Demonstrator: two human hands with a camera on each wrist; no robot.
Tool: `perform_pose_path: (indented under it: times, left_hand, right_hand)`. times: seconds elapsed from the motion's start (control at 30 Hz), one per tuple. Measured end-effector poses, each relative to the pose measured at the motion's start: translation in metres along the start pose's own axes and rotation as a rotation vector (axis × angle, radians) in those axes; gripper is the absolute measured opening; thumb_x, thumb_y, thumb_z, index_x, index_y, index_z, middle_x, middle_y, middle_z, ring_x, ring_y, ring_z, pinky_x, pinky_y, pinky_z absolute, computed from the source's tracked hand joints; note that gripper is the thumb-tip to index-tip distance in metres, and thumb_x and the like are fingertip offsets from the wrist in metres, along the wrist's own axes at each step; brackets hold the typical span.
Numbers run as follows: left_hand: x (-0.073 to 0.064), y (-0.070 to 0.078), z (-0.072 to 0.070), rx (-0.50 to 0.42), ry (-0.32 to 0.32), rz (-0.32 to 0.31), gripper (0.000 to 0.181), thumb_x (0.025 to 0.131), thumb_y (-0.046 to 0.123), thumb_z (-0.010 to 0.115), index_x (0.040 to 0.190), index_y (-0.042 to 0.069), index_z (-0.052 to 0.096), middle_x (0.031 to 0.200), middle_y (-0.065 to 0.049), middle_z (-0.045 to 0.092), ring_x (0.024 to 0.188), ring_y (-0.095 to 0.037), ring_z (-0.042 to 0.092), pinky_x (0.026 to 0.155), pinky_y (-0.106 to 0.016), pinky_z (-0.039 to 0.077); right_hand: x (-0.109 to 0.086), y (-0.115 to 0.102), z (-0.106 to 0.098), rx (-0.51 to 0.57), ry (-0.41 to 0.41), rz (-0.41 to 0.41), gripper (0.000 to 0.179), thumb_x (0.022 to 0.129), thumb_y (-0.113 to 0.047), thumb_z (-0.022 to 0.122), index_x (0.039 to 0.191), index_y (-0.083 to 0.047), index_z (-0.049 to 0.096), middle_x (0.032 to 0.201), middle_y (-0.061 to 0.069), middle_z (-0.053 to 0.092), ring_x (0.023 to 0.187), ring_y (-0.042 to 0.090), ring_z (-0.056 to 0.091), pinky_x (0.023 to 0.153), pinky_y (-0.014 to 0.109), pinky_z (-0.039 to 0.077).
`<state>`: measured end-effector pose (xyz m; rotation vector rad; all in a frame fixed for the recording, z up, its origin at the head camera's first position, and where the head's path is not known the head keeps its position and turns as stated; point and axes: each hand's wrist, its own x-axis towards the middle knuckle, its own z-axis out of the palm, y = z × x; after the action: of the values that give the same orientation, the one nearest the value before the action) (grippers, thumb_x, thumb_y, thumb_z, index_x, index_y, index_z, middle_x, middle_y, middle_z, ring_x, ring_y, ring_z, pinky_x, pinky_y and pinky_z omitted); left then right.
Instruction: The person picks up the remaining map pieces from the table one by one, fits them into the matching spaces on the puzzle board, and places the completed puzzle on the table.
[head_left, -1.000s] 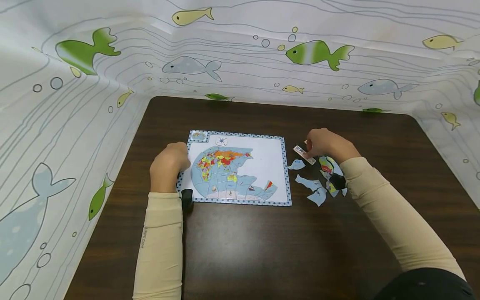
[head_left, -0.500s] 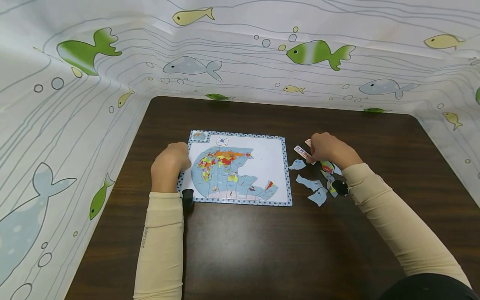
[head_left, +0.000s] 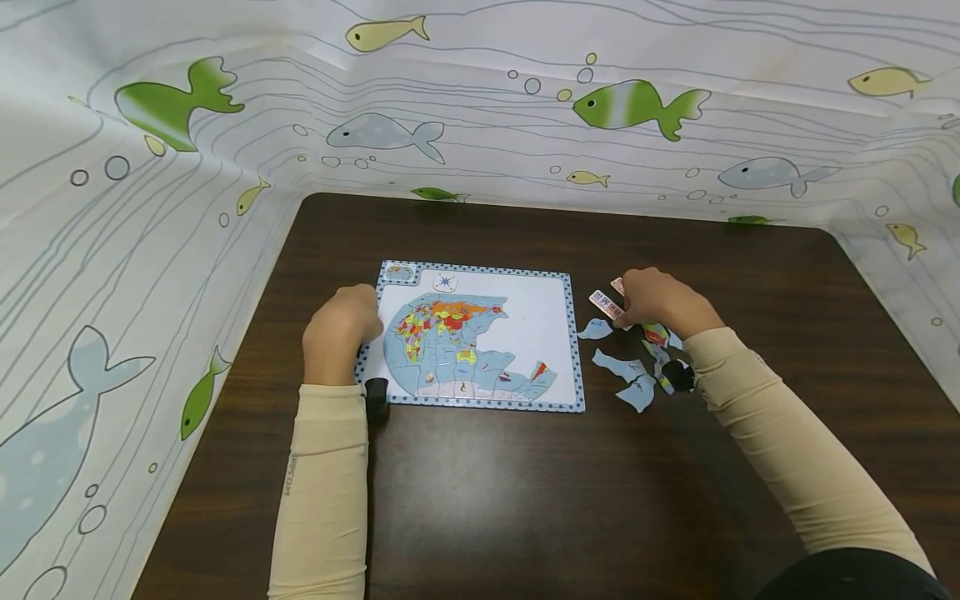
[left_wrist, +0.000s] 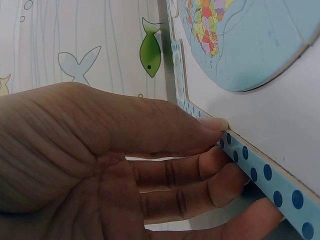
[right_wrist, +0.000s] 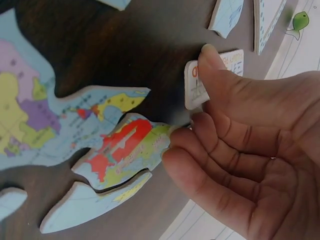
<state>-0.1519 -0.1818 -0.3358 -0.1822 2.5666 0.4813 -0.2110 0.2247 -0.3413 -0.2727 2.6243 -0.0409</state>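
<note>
The lettered strip lies at my right hand, its long axis slanting away toward the far left.
My right thumb overlaps the strip while the other fingers curl just beside it; whether they pinch it, I cannot tell. It rests on the dark, wood-grained counter between that hand and the puzzle board, whose dotted edge my left hand, farther off, pinches between thumb and fingers. The strip is flat and white, round-cornered, apparently stiff card; the loose map pieces are wavy-edged with pale cut sides.
</note>
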Motion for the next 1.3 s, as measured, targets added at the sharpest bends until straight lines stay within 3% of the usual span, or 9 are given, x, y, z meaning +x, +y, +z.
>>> perform_pose_path:
  times: [0.2,0.43,0.7,0.97,1.3]
  left_hand:
    - [0.000,0.002,0.000,0.000,0.003,-0.003,0.043,0.102,0.005,0.059,0.141,-0.012,0.055,0.124,-0.031,0.064,0.096,-0.037,0.064,0.072,-0.040,0.058]
    - [0.000,0.001,0.000,0.002,-0.001,-0.008,0.042,0.102,0.005,0.056,0.141,-0.010,0.055,0.123,-0.029,0.063,0.095,-0.035,0.062,0.070,-0.038,0.054]
    - [0.000,0.000,-0.001,0.002,-0.010,-0.004,0.041,0.103,0.005,0.056,0.140,-0.011,0.055,0.124,-0.030,0.063,0.095,-0.035,0.063,0.071,-0.039,0.056]
    - [0.001,-0.001,-0.003,-0.040,-0.039,-0.024,0.041,0.105,0.006,0.055,0.142,-0.010,0.050,0.125,-0.030,0.060,0.084,-0.033,0.065,0.058,-0.034,0.058]
    - [0.003,-0.003,-0.001,-0.050,-0.050,-0.031,0.034,0.105,0.007,0.055,0.136,-0.009,0.051,0.118,-0.028,0.059,0.074,-0.030,0.066,0.055,-0.031,0.059]
  right_hand:
    - [-0.001,-0.003,-0.001,0.006,0.004,-0.001,0.027,0.092,-0.019,0.085,0.094,0.004,0.070,0.086,0.014,0.069,0.074,0.025,0.060,0.065,0.036,0.052]
    - [0.000,-0.002,-0.001,0.056,0.028,-0.013,0.029,0.092,-0.016,0.085,0.101,0.007,0.068,0.094,0.019,0.068,0.079,0.029,0.061,0.066,0.038,0.054]
    - [0.004,0.001,-0.007,0.109,0.020,-0.050,0.021,0.095,-0.009,0.081,0.098,0.006,0.067,0.092,0.020,0.069,0.071,0.026,0.067,0.063,0.035,0.057]
    - [0.007,0.003,-0.016,0.228,0.055,-0.079,0.015,0.098,-0.004,0.075,0.102,0.008,0.067,0.095,0.023,0.073,0.076,0.029,0.075,0.070,0.044,0.064]
    - [0.016,0.001,-0.027,0.272,0.096,-0.139,0.014,0.101,-0.006,0.072,0.100,0.006,0.065,0.088,0.019,0.074,0.076,0.027,0.075,0.069,0.042,0.061]
